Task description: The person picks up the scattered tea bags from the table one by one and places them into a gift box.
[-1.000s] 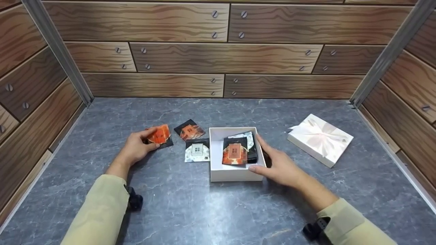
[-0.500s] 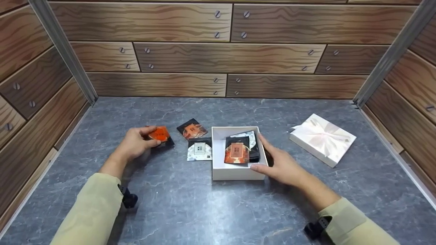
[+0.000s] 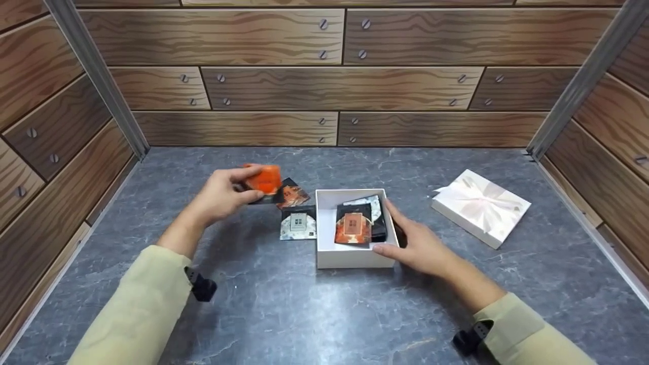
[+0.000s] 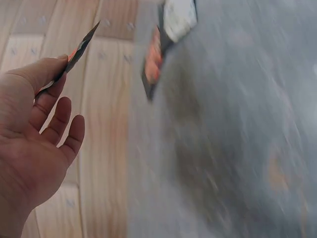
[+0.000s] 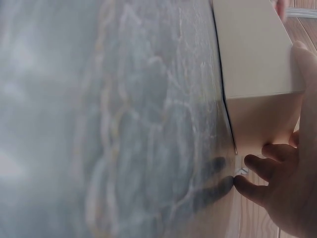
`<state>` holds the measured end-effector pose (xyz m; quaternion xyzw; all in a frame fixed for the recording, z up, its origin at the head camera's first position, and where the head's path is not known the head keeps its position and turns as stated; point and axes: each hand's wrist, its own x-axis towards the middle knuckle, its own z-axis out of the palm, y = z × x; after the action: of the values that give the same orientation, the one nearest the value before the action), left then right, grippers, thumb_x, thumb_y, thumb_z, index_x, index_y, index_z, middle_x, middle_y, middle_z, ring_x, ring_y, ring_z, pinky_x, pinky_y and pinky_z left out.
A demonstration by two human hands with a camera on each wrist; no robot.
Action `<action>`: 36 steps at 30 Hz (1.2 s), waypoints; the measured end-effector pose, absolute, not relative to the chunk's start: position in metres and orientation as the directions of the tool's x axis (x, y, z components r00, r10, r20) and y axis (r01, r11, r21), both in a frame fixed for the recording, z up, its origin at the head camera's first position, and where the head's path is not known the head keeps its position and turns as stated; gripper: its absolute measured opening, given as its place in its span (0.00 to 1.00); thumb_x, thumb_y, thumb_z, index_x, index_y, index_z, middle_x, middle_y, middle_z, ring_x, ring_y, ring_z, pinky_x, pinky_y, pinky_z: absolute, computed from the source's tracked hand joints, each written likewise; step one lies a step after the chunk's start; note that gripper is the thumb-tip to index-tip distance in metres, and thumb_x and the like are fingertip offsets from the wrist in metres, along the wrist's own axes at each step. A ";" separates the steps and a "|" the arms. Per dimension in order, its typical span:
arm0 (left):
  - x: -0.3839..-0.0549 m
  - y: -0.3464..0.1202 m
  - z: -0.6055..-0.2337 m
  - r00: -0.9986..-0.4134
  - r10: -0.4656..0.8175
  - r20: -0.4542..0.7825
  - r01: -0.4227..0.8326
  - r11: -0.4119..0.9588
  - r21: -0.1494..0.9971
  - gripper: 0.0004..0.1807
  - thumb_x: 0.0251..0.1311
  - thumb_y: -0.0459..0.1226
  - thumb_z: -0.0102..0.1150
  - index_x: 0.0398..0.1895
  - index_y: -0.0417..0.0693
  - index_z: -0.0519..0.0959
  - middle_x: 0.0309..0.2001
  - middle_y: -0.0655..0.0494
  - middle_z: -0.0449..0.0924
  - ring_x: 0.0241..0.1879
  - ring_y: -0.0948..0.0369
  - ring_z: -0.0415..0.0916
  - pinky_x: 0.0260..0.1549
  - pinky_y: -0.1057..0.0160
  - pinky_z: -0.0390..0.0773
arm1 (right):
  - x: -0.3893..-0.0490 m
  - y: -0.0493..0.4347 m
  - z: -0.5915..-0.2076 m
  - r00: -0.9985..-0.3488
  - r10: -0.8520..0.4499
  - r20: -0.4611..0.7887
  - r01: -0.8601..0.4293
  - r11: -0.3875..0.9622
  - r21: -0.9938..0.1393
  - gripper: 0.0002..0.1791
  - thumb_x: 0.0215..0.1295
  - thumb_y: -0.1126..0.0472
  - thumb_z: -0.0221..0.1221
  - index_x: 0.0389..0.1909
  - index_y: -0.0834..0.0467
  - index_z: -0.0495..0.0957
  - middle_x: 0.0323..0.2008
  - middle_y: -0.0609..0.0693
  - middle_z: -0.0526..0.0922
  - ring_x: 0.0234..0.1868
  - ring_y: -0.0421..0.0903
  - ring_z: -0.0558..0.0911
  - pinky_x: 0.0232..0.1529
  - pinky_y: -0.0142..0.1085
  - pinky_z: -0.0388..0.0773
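In the head view my left hand (image 3: pixel 220 198) pinches an orange-and-black sachet (image 3: pixel 267 179) between thumb and fingers, raised above the table. The left wrist view shows this sachet (image 4: pixel 81 52) nearly edge-on, the other fingers loosely bent. Beneath and beside it on the table lie another orange-and-black sachet (image 3: pixel 293 196), partly covered, and a white-and-black sachet (image 3: pixel 298 223). My right hand (image 3: pixel 423 248) grips the near right corner of the open white box (image 3: pixel 355 260), thumb at the front rim and fingers along the side. Inside, an orange-fronted sachet (image 3: pixel 353 225) overlaps a white-patterned one (image 3: pixel 374 204).
A white lid (image 3: pixel 479 208) with a pale ribbon bow lies at the right of the grey marbled table (image 3: pixel 284 314). Wood-patterned walls (image 3: pixel 274 88) close off the back and both sides.
My left hand has lifted the orange-and-black sachet off the table and carried it right and farther back, toward the other loose sachets. The right hand keeps its hold on the box.
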<state>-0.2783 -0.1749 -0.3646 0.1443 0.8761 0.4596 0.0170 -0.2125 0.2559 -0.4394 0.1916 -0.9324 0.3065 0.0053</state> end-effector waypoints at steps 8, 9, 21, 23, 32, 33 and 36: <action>-0.271 -0.095 -0.357 -0.862 0.483 0.152 0.391 0.444 0.806 0.32 0.63 0.31 0.73 0.71 0.50 0.79 0.47 0.44 0.87 0.35 0.55 0.80 0.35 0.58 0.84 | -0.214 0.256 -0.442 -0.925 -0.352 0.142 -0.367 0.733 -0.573 0.59 0.64 0.33 0.69 0.87 0.51 0.48 0.68 0.72 0.74 0.65 0.67 0.78 0.66 0.64 0.72; -0.270 -0.084 -0.358 -0.852 0.505 0.136 0.392 0.444 0.806 0.31 0.63 0.32 0.73 0.71 0.51 0.80 0.48 0.46 0.87 0.34 0.56 0.79 0.33 0.58 0.84 | -0.214 0.256 -0.442 -0.924 -0.353 0.146 -0.369 0.730 -0.575 0.59 0.65 0.34 0.69 0.87 0.51 0.49 0.68 0.72 0.75 0.64 0.66 0.79 0.66 0.63 0.73; -0.273 -0.002 -0.374 -0.776 0.625 0.088 0.504 0.531 0.681 0.30 0.68 0.34 0.71 0.73 0.44 0.77 0.62 0.49 0.84 0.53 0.60 0.84 0.54 0.62 0.82 | -0.214 0.257 -0.439 -0.923 -0.361 0.137 -0.369 0.721 -0.586 0.58 0.66 0.34 0.68 0.87 0.50 0.48 0.66 0.71 0.77 0.60 0.62 0.81 0.63 0.62 0.75; -0.275 0.004 -0.377 -0.773 0.629 0.084 0.510 0.537 0.671 0.29 0.68 0.33 0.72 0.72 0.44 0.78 0.62 0.49 0.85 0.54 0.59 0.83 0.55 0.62 0.81 | -0.214 0.257 -0.440 -0.922 -0.362 0.136 -0.369 0.722 -0.586 0.58 0.66 0.34 0.68 0.87 0.50 0.48 0.66 0.71 0.77 0.61 0.62 0.81 0.63 0.62 0.75; -0.279 0.022 -0.391 -0.772 0.631 0.074 0.550 0.604 0.577 0.21 0.66 0.34 0.74 0.62 0.46 0.86 0.55 0.54 0.89 0.51 0.58 0.84 0.56 0.61 0.80 | -0.214 0.258 -0.441 -0.927 -0.356 0.121 -0.357 0.732 -0.581 0.58 0.66 0.33 0.67 0.87 0.49 0.48 0.68 0.70 0.76 0.65 0.65 0.78 0.66 0.63 0.72; -0.279 0.023 -0.392 -0.772 0.632 0.072 0.556 0.616 0.558 0.20 0.66 0.35 0.74 0.61 0.47 0.87 0.54 0.55 0.89 0.50 0.58 0.83 0.55 0.61 0.80 | -0.214 0.258 -0.441 -0.926 -0.356 0.123 -0.358 0.731 -0.580 0.58 0.66 0.33 0.68 0.87 0.49 0.48 0.68 0.70 0.76 0.65 0.65 0.78 0.66 0.63 0.72; -0.279 0.026 -0.394 -0.778 0.625 0.067 0.564 0.647 0.513 0.18 0.66 0.37 0.74 0.58 0.49 0.88 0.50 0.56 0.90 0.47 0.59 0.83 0.53 0.60 0.80 | -0.214 0.258 -0.441 -0.924 -0.358 0.132 -0.365 0.729 -0.579 0.58 0.66 0.34 0.68 0.87 0.50 0.49 0.68 0.70 0.76 0.66 0.65 0.78 0.66 0.63 0.73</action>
<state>-0.2795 0.0263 -0.3944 0.3282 0.9056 0.2622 0.0580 -0.2142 0.2576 -0.4413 0.1946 -0.9298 0.3124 0.0057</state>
